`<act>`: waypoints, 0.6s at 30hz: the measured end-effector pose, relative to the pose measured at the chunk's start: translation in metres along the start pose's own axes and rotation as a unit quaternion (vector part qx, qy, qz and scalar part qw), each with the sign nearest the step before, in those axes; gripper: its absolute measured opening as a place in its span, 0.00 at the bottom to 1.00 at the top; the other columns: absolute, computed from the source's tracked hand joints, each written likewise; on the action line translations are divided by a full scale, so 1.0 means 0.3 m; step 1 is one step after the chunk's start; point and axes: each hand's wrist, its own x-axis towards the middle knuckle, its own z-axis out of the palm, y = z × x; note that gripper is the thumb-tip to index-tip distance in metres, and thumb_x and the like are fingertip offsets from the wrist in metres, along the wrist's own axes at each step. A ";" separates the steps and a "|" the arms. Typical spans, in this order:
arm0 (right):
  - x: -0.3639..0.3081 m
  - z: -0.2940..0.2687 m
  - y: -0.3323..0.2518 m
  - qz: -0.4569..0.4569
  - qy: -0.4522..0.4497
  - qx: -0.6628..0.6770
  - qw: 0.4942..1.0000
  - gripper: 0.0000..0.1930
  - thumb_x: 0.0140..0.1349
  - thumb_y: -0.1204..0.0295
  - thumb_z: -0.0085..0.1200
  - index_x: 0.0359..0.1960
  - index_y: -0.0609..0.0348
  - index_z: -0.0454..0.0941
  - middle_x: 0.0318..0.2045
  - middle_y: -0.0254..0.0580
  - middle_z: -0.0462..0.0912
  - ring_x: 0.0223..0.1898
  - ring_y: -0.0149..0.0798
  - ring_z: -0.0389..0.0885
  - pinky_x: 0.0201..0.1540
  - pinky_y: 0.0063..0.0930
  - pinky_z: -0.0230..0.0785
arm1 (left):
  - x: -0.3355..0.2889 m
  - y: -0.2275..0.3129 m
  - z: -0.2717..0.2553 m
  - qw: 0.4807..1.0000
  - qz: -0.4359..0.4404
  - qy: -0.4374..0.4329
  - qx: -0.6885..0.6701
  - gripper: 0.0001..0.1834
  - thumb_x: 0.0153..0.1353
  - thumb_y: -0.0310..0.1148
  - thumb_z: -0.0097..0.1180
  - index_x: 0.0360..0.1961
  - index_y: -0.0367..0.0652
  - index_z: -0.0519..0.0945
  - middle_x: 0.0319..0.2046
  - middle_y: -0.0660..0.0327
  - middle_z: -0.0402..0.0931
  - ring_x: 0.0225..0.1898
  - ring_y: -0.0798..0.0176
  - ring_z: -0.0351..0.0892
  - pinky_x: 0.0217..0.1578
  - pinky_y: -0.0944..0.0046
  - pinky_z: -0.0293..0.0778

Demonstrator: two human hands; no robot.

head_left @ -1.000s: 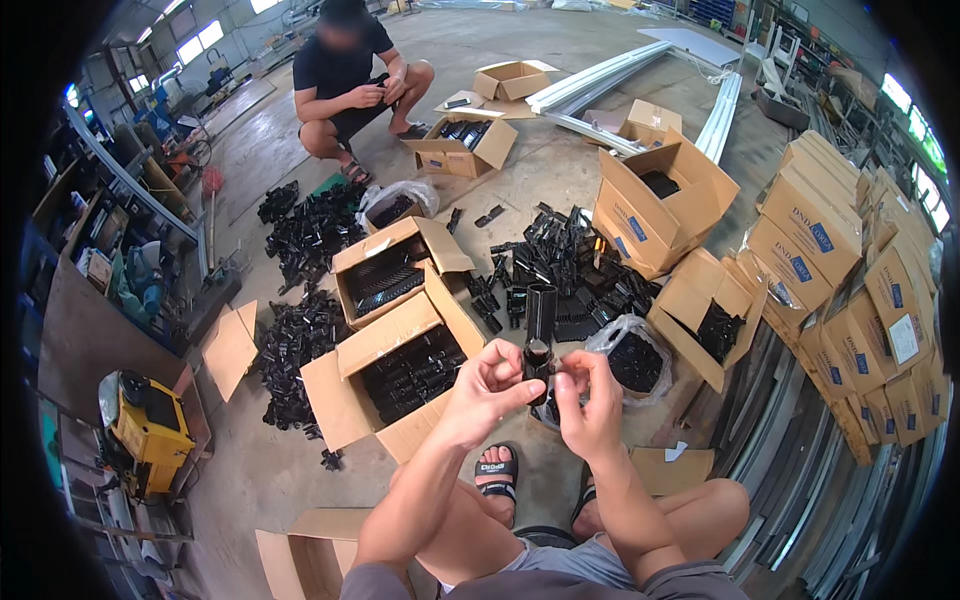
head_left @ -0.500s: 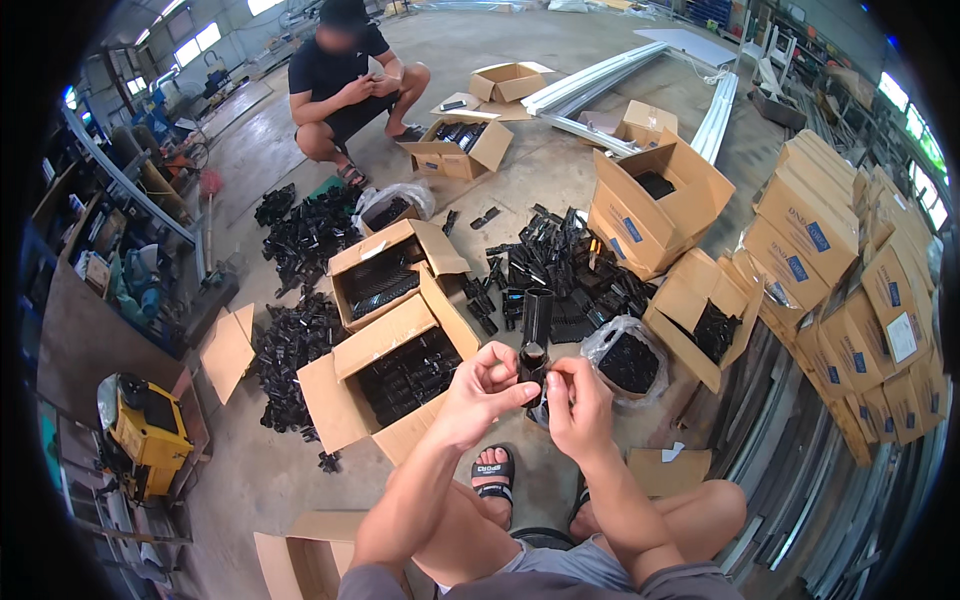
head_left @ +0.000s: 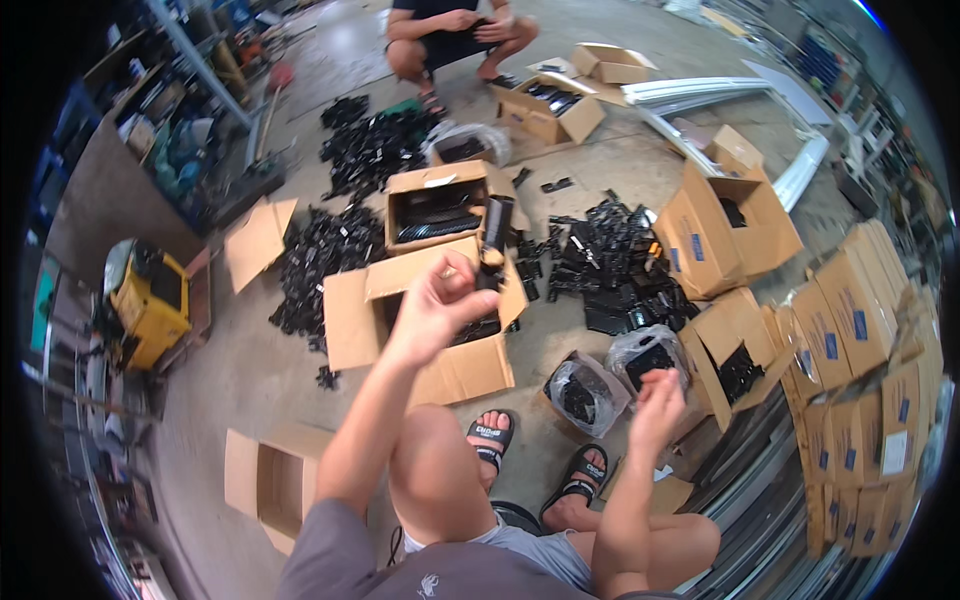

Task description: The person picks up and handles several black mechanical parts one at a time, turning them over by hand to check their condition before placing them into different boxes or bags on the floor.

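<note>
My left hand (head_left: 435,305) is raised over an open cardboard box (head_left: 345,320) of black parts and holds a long black plastic part (head_left: 495,232) upright by its lower end. My right hand (head_left: 655,400) hovers with loosely spread fingers, holding nothing, just above a small box lined with a clear bag of black pieces (head_left: 580,390). A second clear bag of black pieces (head_left: 645,355) lies right beside it. My sandalled feet (head_left: 490,440) rest on the concrete floor below.
A second open box of black parts (head_left: 440,205) sits beyond the first. Heaps of black parts (head_left: 610,265) (head_left: 375,145) cover the floor. Another person (head_left: 450,30) squats at the far side. Stacked cartons (head_left: 860,340) line the right; a yellow machine (head_left: 150,300) stands at left.
My hands were together in front of me working on one black part. Now the left hand has lifted it over the box, and the right hand has dropped toward the bagged pieces.
</note>
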 end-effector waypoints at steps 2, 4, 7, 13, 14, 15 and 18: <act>0.009 -0.032 0.032 0.048 0.015 0.001 0.999 0.24 0.78 0.57 0.37 0.29 0.59 0.75 0.17 0.27 0.66 0.20 0.22 0.62 0.23 0.20 0.53 | -0.004 -0.043 -0.166 0.999 -0.006 0.048 0.022 0.19 0.56 0.17 0.67 0.37 0.45 0.68 0.29 0.70 0.75 0.36 0.77 0.76 0.36 0.72 0.74; 0.015 -0.032 0.089 0.063 0.005 0.025 0.998 0.24 0.78 0.55 0.37 0.30 0.59 0.75 0.17 0.27 0.66 0.20 0.22 0.63 0.23 0.19 0.54 | -0.043 -0.161 -0.402 0.978 -0.071 0.064 0.185 0.19 0.53 0.19 0.69 0.37 0.43 0.69 0.31 0.66 0.77 0.38 0.74 0.78 0.37 0.69 0.75; 0.022 -0.009 0.118 0.077 -0.028 0.012 0.997 0.24 0.78 0.55 0.38 0.30 0.59 0.76 0.18 0.27 0.67 0.20 0.22 0.63 0.24 0.19 0.55 | -0.082 -0.349 -0.625 0.883 -0.138 0.052 0.445 0.22 0.47 0.24 0.73 0.37 0.40 0.71 0.32 0.59 0.80 0.38 0.66 0.80 0.37 0.63 0.78; 0.017 0.021 0.131 0.086 -0.086 -0.036 0.992 0.23 0.78 0.57 0.38 0.32 0.61 0.76 0.18 0.28 0.68 0.20 0.23 0.65 0.24 0.19 0.57 | -0.085 -0.568 -0.757 0.766 -0.141 0.011 0.627 0.22 0.48 0.24 0.68 0.44 0.43 0.73 0.40 0.49 0.83 0.46 0.43 0.82 0.46 0.49 0.78; 0.019 0.025 0.142 0.085 -0.093 -0.048 0.991 0.23 0.78 0.57 0.38 0.32 0.61 0.76 0.18 0.29 0.68 0.20 0.23 0.65 0.24 0.19 0.57 | -0.069 -0.595 -0.768 0.755 -0.145 0.004 0.639 0.21 0.48 0.23 0.65 0.45 0.44 0.73 0.41 0.49 0.83 0.46 0.43 0.82 0.46 0.49 0.78; 0.020 0.029 0.153 0.083 -0.101 -0.059 0.990 0.22 0.78 0.58 0.38 0.32 0.61 0.76 0.18 0.29 0.68 0.20 0.23 0.66 0.24 0.20 0.57 | -0.050 -0.634 -0.787 0.744 -0.151 -0.002 0.651 0.21 0.49 0.22 0.63 0.45 0.44 0.72 0.42 0.49 0.83 0.47 0.43 0.81 0.46 0.49 0.78; 0.016 0.040 0.184 0.076 -0.124 -0.111 0.983 0.21 0.77 0.59 0.39 0.32 0.62 0.76 0.18 0.31 0.70 0.20 0.23 0.67 0.24 0.20 0.59 | 0.000 -0.720 -0.832 0.716 -0.168 -0.029 0.676 0.22 0.49 0.20 0.58 0.47 0.44 0.75 0.44 0.51 0.84 0.48 0.45 0.81 0.47 0.49 0.78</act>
